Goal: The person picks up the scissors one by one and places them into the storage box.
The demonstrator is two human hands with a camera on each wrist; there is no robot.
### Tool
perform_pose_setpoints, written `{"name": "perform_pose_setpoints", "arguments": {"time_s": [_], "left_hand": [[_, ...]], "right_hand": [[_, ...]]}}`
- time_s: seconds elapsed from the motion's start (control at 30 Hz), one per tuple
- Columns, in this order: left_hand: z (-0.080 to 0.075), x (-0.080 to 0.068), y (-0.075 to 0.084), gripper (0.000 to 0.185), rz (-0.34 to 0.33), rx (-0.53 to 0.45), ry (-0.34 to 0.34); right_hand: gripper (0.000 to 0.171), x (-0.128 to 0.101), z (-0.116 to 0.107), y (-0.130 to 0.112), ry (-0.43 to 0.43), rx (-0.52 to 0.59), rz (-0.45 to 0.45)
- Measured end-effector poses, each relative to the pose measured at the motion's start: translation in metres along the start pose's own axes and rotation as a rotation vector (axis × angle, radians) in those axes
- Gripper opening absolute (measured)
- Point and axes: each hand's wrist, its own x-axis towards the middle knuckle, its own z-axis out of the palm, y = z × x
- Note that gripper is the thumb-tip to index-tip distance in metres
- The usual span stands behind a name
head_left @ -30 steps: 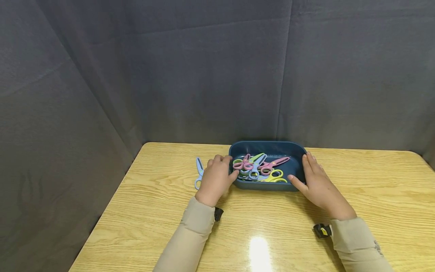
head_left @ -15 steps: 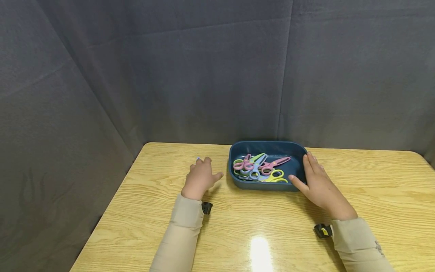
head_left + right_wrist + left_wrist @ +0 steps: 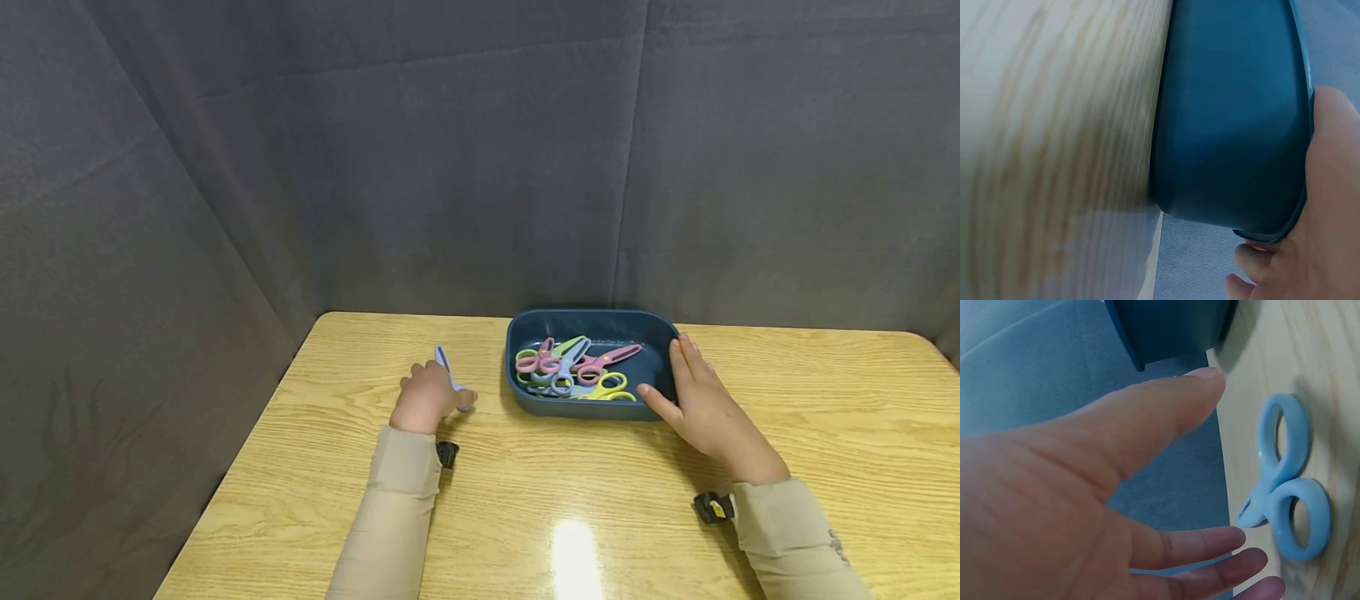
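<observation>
The left hand (image 3: 425, 400) is on the table (image 3: 525, 500), over the blue scissors (image 3: 450, 379), to the left of the tray (image 3: 588, 412). In the left wrist view the fingers (image 3: 1204, 540) are straight and a little apart, and the thumb (image 3: 1166, 406) is stretched out away from them. The two handle rings (image 3: 1291, 487) lie flat on the wood just beyond the fingertips, in the open space between the thumb and the fingers. The fingers are not closed on them. From the head view the blade tip shows beyond the knuckles, pointing away from the person. If any fingertip touches the scissors, I cannot tell.

The right hand (image 3: 701, 404) lies against the right side of the tray. Its fingers are straight and together along the outer wall, and the thumb (image 3: 654, 402) presses the near right corner. In the right wrist view the palm (image 3: 1329, 206) touches the rim of the tray (image 3: 1235, 112), which stands flat on the table.

Inside the tray, to the left of the right thumb, lies a heap of small scissors: a pink pair (image 3: 603, 360), a second pink pair (image 3: 537, 360), a yellow pair (image 3: 611, 388), a green pair (image 3: 566, 346) and a grey-blue pair (image 3: 558, 379). They overlap one another.

Behind the table hangs a dark grey curtain (image 3: 450, 167).
</observation>
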Motion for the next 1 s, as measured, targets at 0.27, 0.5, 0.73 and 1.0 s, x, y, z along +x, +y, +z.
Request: {"name": "perform_pose_setpoints", "arguments": {"time_s": [0.27, 0.5, 0.73, 1.0], "left_hand": [[0.011, 0.007, -0.002, 0.078, -0.018, 0.023, 0.001], [0.016, 0.004, -0.001, 0.083, -0.034, 0.082, 0.031], [0.021, 0.004, 0.001, 0.085, -0.067, 0.068, 0.066], [0.023, 0.008, 0.003, 0.079, -0.068, 0.052, 0.07]], "right_hand": [[0.099, 0.0, -0.001, -0.001, 0.001, 0.0, -0.003], [0.098, 0.0, -0.001, 0.0, 0.0, 0.002, 0.003], [0.099, -0.001, 0.001, 0.0, 0.006, 0.004, 0.0], [0.099, -0.001, 0.0, -0.001, 0.01, 0.002, -0.003]]}}
